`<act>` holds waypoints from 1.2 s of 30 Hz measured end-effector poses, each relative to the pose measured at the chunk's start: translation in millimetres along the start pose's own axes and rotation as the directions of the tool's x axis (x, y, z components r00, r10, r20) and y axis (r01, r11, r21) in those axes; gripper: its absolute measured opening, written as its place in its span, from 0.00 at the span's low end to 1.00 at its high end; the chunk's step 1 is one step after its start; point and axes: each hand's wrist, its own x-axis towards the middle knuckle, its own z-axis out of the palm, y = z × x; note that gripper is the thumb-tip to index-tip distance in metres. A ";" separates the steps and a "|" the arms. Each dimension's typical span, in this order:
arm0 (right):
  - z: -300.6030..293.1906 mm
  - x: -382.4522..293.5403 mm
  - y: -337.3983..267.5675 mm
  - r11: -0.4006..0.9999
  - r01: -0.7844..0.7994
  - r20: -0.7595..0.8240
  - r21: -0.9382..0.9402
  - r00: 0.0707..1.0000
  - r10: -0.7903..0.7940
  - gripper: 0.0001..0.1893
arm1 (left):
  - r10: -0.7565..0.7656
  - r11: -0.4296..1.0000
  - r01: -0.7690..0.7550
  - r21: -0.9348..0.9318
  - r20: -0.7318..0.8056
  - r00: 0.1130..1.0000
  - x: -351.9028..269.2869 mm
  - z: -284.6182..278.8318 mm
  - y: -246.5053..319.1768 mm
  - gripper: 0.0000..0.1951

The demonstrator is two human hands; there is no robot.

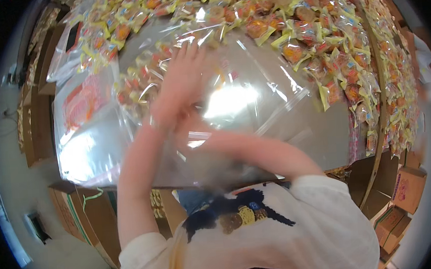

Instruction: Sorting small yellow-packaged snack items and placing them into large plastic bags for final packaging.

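Note:
My left hand [186,74] lies palm down across a clear plastic bag [147,73], its fingers stretched out and slightly apart. Inside the bag, rows of small wrapped snack packets show through the film. My right hand [187,123] crosses under or beside my left wrist; it is blurred and partly hidden, so its grasp cannot be made out. Glossy clear film [235,99] with strong glare spreads over the table to the right of both hands. A heap of yellow-edged snack packets [305,30] curves around the far and right sides.
Printed clear bags [86,102] lie at the table's left. A cardboard carton [90,214] with a green strap stands below the table's left edge; more cartons [406,188] are at lower right. Beyond a bent wooden rail [380,96] are further packets. Another person [426,61] is at the far right.

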 end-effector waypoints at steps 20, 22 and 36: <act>-43.3 -70.6 287.2 0.910 -0.340 -0.323 -0.236 0.911 0.257 0.26 | 0.544 0.838 -0.441 -0.322 0.438 0.715 -209.9 -19.5 48.0 0.27; -47.8 -97.8 265.3 0.866 -0.406 -0.380 -0.291 0.880 0.285 0.27 | 0.526 0.825 -0.353 -0.441 0.374 0.764 -196.7 -34.5 53.8 0.16; -69.1 -79.9 249.6 0.552 -0.825 -0.001 0.122 0.556 0.831 0.27 | 0.002 0.799 0.181 -0.573 0.302 0.953 -16.1 -93.3 129.4 0.14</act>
